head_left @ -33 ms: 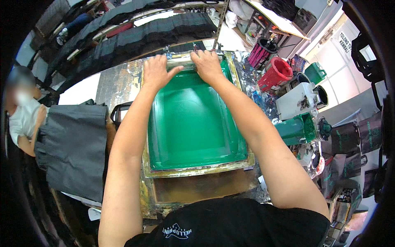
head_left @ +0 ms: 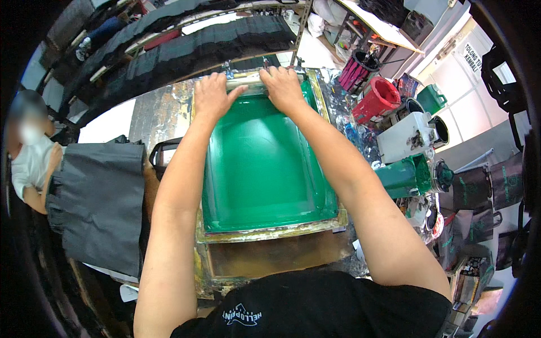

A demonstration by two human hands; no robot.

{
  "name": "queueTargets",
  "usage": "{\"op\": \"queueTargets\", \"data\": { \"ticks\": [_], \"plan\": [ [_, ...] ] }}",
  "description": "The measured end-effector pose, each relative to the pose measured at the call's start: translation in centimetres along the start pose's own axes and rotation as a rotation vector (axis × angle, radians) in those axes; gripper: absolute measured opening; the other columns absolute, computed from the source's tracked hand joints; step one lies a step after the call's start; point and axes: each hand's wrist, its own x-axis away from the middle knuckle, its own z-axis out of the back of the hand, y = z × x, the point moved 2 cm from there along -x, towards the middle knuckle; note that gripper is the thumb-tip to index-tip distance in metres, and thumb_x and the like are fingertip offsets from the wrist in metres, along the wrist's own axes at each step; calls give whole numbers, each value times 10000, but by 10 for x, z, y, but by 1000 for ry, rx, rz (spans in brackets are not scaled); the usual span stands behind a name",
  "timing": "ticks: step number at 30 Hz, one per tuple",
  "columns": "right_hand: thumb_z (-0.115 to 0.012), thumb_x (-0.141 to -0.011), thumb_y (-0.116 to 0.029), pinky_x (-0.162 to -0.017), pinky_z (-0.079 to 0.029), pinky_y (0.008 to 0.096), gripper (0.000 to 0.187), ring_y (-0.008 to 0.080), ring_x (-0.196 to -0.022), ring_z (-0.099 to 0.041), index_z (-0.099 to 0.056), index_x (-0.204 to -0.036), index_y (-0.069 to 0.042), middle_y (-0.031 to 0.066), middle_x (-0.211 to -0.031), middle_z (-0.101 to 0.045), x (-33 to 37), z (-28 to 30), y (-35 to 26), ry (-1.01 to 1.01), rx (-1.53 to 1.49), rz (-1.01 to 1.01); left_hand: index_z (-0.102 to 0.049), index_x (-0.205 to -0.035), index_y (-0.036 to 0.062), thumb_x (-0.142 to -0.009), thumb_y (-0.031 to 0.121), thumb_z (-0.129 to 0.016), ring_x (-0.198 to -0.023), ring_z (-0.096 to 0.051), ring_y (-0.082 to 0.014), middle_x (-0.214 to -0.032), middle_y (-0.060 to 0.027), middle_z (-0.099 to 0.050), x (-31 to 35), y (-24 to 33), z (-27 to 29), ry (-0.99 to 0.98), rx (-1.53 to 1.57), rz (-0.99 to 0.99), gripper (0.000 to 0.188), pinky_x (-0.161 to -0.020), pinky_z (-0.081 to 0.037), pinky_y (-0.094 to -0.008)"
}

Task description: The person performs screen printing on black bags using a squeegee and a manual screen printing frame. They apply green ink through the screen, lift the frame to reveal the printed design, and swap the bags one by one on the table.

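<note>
A screen-printing frame [head_left: 273, 234] with a worn, paint-stained rim lies on the table in front of me. Green ink [head_left: 259, 169] covers its mesh in a wide, smooth layer. At the far end of the frame, a squeegee [head_left: 245, 83] with a pale bar lies crosswise. My left hand [head_left: 212, 97] is closed over its left part, thumb pointing inward. Farther right, my right hand [head_left: 284, 90] grips the same bar with its fingers bent over the far side. The squeegee's lower edge is partly hidden by my hands.
Dark fabric bags [head_left: 101, 197] are stacked at the left, beside a person [head_left: 31, 163]. To the right stand a red bucket [head_left: 376, 101], a white container [head_left: 407, 138] and a green ink-smeared container [head_left: 403, 177]. Racks with black fabric [head_left: 225, 48] stretch across the back.
Both hands and the squeegee have shifted very slightly toward the far edge of the frame. My grip looks the same.
</note>
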Motion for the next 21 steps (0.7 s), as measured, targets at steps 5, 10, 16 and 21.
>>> {"op": "queueTargets", "data": {
  "ticks": [5,10,16,21],
  "plan": [
    [-604,-943,-150,-889,-478,489,304,281,-1050,-665,-644,-1244,-145,71,-1074,-697,4,2,-1,10,37,25,-727,-1019,54,-886,793,-582,-1013,-658,-296,-1026,-96,-712,7,-3,-8,170,-17,-62,765,-893,-483,-463],
    [-765,-823,-160,-845,-458,450,366,266,-1045,-645,-603,-1150,-148,67,-1055,-667,23,23,-13,-87,25,8,-703,-949,49,-902,767,-598,-958,-662,-321,-966,-106,-699,35,4,6,167,-30,-79,727,-859,-476,-468],
    [-727,-852,-150,-812,-446,443,309,253,-998,-640,-615,-1139,-162,53,-1018,-658,63,63,-40,-96,15,26,-674,-840,84,-867,790,-610,-856,-662,-290,-851,-81,-669,85,15,30,195,-51,-93,710,-846,-486,-448],
    [-652,-890,-123,-803,-441,443,215,254,-953,-630,-615,-1099,-156,55,-972,-639,102,106,-62,-145,-15,10,-656,-831,50,-879,702,-685,-833,-629,-321,-861,-114,-642,136,34,62,170,22,-101,655,-795,-473,-447]
  ]
}}
